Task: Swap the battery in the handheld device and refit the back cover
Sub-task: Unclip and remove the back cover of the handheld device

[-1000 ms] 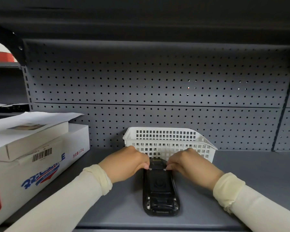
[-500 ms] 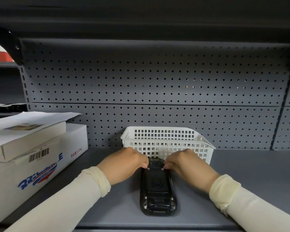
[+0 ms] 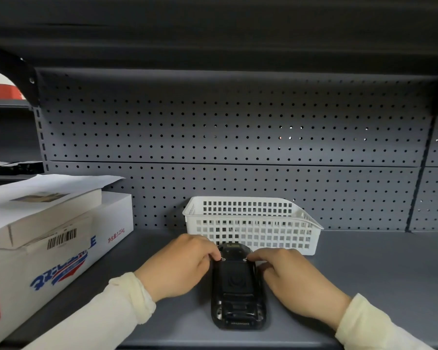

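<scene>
A black handheld device [image 3: 237, 289] lies face down on the grey shelf [image 3: 377, 274], its long axis pointing away from me. Its back cover [image 3: 235, 277] sits on the body. My left hand [image 3: 180, 267] rests against the device's left side, fingertips on the small latch at the cover's upper left corner. On the other side, my right hand [image 3: 299, 279] has its fingertips on the matching latch at the upper right corner. Both hands curl around the device's far end. No loose battery is visible.
A white plastic lattice basket [image 3: 250, 223] stands just behind the device against the perforated back panel [image 3: 225, 137]. Stacked white cardboard boxes [image 3: 48, 248] with a sheet of paper on top fill the left. The shelf above overhangs closely.
Both hands stay at the cover's upper corners. The right hand has spread slightly lower along the device's right side. The device has not moved on the shelf.
</scene>
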{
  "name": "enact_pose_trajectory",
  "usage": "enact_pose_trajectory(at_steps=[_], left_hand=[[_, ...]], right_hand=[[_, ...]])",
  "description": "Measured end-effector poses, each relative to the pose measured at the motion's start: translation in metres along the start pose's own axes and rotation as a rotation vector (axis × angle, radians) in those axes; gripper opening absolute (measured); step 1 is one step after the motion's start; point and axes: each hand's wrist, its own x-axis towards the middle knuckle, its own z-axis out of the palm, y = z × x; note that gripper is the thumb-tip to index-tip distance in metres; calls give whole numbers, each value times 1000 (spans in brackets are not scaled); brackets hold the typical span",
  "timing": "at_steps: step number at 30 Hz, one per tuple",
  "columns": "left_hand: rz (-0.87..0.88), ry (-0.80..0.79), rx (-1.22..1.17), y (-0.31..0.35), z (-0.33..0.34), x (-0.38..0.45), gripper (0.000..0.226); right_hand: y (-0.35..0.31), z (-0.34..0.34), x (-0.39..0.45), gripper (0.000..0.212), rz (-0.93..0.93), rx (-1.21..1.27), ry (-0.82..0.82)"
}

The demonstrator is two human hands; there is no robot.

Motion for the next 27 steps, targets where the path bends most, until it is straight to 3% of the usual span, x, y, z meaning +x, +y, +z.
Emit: enact_pose_trajectory(at_steps=[27], left_hand=[[-220, -34, -424, 10, 9, -7, 48]], right_hand=[[-4, 7, 5, 47, 170, 336, -26]])
